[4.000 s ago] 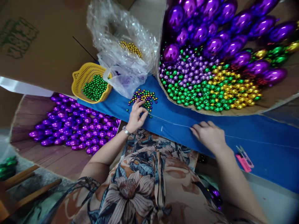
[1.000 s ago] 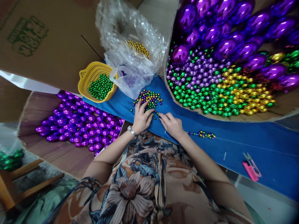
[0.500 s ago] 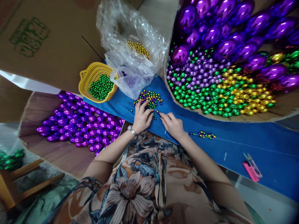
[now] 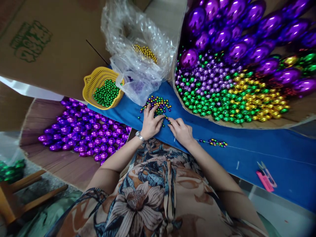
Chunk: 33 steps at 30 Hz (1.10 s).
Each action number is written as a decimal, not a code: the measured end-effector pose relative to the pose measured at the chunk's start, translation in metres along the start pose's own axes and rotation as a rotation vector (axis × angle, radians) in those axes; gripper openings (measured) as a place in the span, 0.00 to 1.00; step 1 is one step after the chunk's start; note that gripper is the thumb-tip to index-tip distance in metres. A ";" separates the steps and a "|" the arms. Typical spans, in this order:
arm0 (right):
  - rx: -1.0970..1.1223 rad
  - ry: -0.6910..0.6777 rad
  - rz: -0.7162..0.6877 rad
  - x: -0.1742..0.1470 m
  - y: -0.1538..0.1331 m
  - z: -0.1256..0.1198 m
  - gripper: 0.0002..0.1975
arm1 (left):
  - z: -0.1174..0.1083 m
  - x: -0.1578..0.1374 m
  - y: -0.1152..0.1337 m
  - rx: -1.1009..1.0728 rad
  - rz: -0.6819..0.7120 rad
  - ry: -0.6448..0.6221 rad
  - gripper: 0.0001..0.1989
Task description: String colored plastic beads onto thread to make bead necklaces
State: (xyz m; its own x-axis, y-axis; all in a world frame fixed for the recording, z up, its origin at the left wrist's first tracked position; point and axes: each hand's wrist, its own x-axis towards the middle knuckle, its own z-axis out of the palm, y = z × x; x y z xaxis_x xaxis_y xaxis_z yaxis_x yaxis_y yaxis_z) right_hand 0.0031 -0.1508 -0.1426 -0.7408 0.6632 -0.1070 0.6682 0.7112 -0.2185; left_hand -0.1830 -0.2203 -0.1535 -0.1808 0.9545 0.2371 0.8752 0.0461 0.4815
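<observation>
Stool [image 4: 7, 200] at the near left, wooden, and beyond it a carton [image 4: 61, 33] with green print on its side. Next along, a brown box [image 4: 32, 138] loaded with shiny purple balls [image 4: 84, 131]. Now the yellow basket [image 4: 90, 89], far side of the blue cloth [image 4: 247, 138], green beads [image 4: 107, 93] heaped inside! Just right of it, a clear bag [image 4: 158, 39], crumpled, with gold beads [image 4: 145, 52] showing through.

Here's the action: left hand [image 4: 150, 125], watch [image 4: 139, 136] on the wrist, fingers spread at the near edge of a mixed pile [image 4: 158, 102] of purple, green and gold beads on the cloth. Thumb and forefinger come close; whether they pinch anything, I can't tell. Right beside, the right hand [image 4: 182, 131] has thumb and fingertips closed on a short bead row [image 4: 166, 117] that points at the left hand. A floral top [image 4: 138, 200] fills the near middle.

Past the right wrist, a beaded strand [image 4: 217, 143] lies on the cloth, its white thread [image 4: 259, 154] running on rightward. Beyond, a big box [image 4: 300, 110] brims with purple baubles [image 4: 222, 38] and smaller beads. And near right: scissors [image 4: 268, 173] beside something pink [image 4: 264, 181].
</observation>
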 end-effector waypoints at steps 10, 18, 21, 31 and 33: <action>0.011 0.073 0.039 0.004 0.009 0.000 0.25 | 0.001 0.009 -0.001 0.030 -0.037 0.011 0.15; 0.040 0.048 0.028 0.007 0.009 -0.001 0.26 | 0.001 0.006 -0.003 0.027 -0.032 0.017 0.15; 0.037 0.035 0.013 0.006 0.010 -0.001 0.25 | 0.002 0.005 -0.003 0.052 -0.033 0.025 0.15; 0.032 0.032 -0.022 0.003 0.013 0.000 0.25 | 0.003 0.006 -0.003 0.040 -0.038 0.026 0.14; 0.019 0.024 -0.023 0.003 0.012 -0.001 0.25 | 0.003 0.006 -0.003 0.044 -0.032 0.031 0.14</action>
State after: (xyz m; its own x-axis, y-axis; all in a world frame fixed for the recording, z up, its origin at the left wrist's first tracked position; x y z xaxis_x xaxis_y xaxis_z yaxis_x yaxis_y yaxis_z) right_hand 0.0089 -0.1396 -0.1444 -0.7537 0.6524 -0.0790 0.6497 0.7217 -0.2387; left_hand -0.1856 -0.2139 -0.1559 -0.2217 0.9429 0.2485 0.8877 0.0897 0.4516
